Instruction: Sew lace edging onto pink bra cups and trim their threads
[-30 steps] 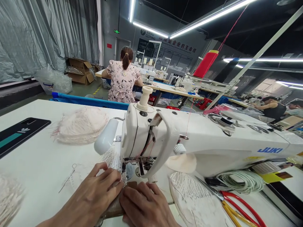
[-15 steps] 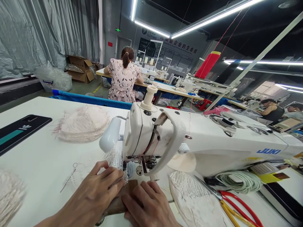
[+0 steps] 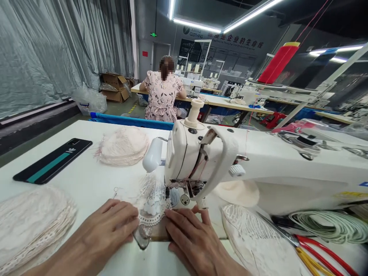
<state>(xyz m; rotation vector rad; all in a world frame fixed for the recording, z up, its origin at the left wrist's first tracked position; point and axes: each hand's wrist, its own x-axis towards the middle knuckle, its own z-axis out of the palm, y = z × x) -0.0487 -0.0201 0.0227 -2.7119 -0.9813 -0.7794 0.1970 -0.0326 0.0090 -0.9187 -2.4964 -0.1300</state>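
My left hand (image 3: 110, 226) lies flat on the white table, fingers pressing the edge of a white lace piece (image 3: 152, 203) under the needle of a white sewing machine (image 3: 230, 161). My right hand (image 3: 192, 239) rests flat beside it on the lace and a brown strip (image 3: 158, 232), fingers stretched toward the presser foot (image 3: 168, 191). Red thread runs down from a red spool (image 3: 277, 63) to the machine.
A stack of lace pieces (image 3: 28, 224) lies at left, another pile (image 3: 123, 147) behind, and more (image 3: 253, 241) at right. A black phone (image 3: 53, 161) lies far left. Red-handled scissors (image 3: 319, 249) and coiled cord (image 3: 330, 226) sit at right. A person (image 3: 162, 97) sits at a far table.
The view has swung left and down. The lace has moved out from under the needle toward me, and both hands have spread flatter on it.
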